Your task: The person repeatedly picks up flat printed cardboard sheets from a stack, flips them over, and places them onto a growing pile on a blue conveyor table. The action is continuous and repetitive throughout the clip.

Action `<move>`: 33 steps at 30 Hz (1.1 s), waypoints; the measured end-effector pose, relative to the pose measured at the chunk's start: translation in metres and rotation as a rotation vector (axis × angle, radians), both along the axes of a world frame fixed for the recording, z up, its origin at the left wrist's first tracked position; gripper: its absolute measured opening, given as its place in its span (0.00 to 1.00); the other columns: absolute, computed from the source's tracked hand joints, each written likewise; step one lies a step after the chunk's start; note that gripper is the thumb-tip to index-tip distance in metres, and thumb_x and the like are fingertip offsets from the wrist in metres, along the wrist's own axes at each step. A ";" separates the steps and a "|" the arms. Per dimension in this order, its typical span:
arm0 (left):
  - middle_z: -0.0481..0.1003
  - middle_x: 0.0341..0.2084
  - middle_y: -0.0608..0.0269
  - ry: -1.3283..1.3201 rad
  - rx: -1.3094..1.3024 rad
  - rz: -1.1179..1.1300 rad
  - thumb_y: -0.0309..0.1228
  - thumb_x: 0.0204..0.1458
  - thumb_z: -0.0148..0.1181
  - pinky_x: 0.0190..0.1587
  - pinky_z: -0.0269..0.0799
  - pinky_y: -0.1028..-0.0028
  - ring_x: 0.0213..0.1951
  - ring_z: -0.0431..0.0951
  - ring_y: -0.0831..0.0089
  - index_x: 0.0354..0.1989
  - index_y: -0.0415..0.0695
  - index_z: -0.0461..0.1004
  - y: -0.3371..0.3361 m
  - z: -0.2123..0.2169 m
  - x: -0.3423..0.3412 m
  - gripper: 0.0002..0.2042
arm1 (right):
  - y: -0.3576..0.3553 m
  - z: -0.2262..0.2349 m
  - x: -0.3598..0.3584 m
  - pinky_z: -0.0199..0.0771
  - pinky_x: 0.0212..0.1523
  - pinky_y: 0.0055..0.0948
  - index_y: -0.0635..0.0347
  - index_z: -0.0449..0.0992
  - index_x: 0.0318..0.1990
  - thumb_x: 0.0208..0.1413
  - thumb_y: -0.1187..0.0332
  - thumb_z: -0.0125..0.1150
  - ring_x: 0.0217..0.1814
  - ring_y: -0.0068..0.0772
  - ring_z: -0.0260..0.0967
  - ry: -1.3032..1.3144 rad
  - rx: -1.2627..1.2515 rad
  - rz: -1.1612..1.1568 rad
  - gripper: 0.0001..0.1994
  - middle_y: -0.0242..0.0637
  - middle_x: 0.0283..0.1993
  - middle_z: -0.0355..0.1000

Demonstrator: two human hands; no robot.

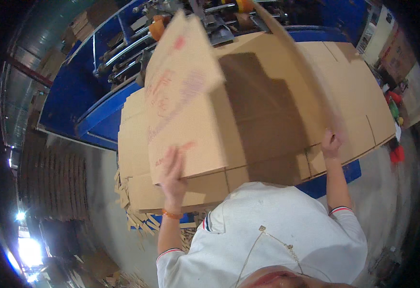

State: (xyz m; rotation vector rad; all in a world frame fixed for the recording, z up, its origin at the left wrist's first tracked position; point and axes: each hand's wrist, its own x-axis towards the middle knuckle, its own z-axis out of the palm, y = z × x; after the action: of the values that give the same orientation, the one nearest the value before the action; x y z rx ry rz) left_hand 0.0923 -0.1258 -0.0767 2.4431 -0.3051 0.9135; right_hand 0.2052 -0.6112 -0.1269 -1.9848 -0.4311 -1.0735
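Observation:
A brown cardboard panel [186,115] with red and purple marks stands tilted up on the left. My left hand [173,175] grips it near its lower corner, fingers lying over the printed face. On the right, a second raised cardboard panel [294,72] slants up, its long edge blurred by motion. The fingers of my right hand [332,144] are closed on the near end of that edge. Whether both panels belong to one sheet I cannot tell. Beneath them lie flat, slotted cardboard sheets [359,96], with a dark shadow between the panels.
Behind the cardboard is a blue machine [87,103] with metal rods [128,53] and orange parts [157,28]. Cardboard scraps [142,221] litter the floor at the lower left. A tall stack of cardboard [51,177] stands farther left. Red items [396,153] sit at the right.

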 end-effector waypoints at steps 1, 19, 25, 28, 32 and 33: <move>0.70 0.57 0.52 0.118 0.113 -0.031 0.14 0.43 0.52 0.65 0.59 0.59 0.62 0.66 0.51 0.54 0.46 0.75 -0.014 -0.007 0.002 0.26 | 0.029 0.032 -0.006 0.68 0.57 0.38 0.69 0.69 0.55 0.53 0.70 0.59 0.57 0.48 0.70 -0.011 -0.078 0.089 0.22 0.50 0.55 0.71; 0.57 0.66 0.52 0.700 0.432 -0.209 0.27 0.47 0.59 0.66 0.53 0.53 0.66 0.55 0.48 0.65 0.48 0.59 -0.009 0.008 0.036 0.33 | 0.028 0.006 0.039 0.53 0.68 0.40 0.60 0.68 0.59 0.55 0.65 0.58 0.69 0.44 0.57 0.698 -0.352 0.397 0.23 0.43 0.63 0.64; 0.74 0.38 0.42 0.654 -0.076 0.477 0.52 0.55 0.53 0.49 0.68 0.51 0.50 0.71 0.45 0.53 0.33 0.67 0.183 -0.056 0.176 0.31 | -0.058 -0.037 0.228 0.58 0.64 0.37 0.65 0.65 0.61 0.65 0.44 0.37 0.63 0.41 0.62 0.968 0.749 0.189 0.32 0.49 0.62 0.64; 0.76 0.38 0.46 1.070 -0.503 0.566 0.59 0.57 0.46 0.47 0.69 0.57 0.47 0.74 0.54 0.49 0.35 0.73 0.196 -0.029 0.221 0.33 | -0.069 -0.026 0.266 0.60 0.62 0.38 0.67 0.63 0.63 0.62 0.38 0.36 0.64 0.42 0.61 1.175 0.552 0.078 0.38 0.51 0.63 0.63; 0.76 0.46 0.45 0.774 -0.882 0.390 0.63 0.58 0.37 0.50 0.68 0.62 0.50 0.75 0.60 0.50 0.35 0.75 0.191 -0.057 0.239 0.38 | -0.083 -0.053 0.314 0.62 0.60 0.38 0.68 0.64 0.62 0.60 0.34 0.36 0.62 0.42 0.63 1.304 0.576 0.178 0.41 0.49 0.61 0.65; 0.76 0.47 0.44 0.684 -0.949 0.368 0.63 0.58 0.37 0.51 0.68 0.63 0.51 0.75 0.60 0.50 0.35 0.75 0.202 -0.067 0.226 0.38 | -0.035 -0.047 0.329 0.62 0.60 0.38 0.68 0.65 0.62 0.60 0.35 0.36 0.62 0.42 0.63 1.336 0.599 0.249 0.41 0.49 0.61 0.66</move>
State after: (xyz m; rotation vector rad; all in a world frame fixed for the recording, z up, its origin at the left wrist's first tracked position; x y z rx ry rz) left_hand 0.3185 0.0762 -0.1441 1.7471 0.6873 0.1873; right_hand 0.5343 -0.6458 -0.1736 -1.5980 0.3380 0.3728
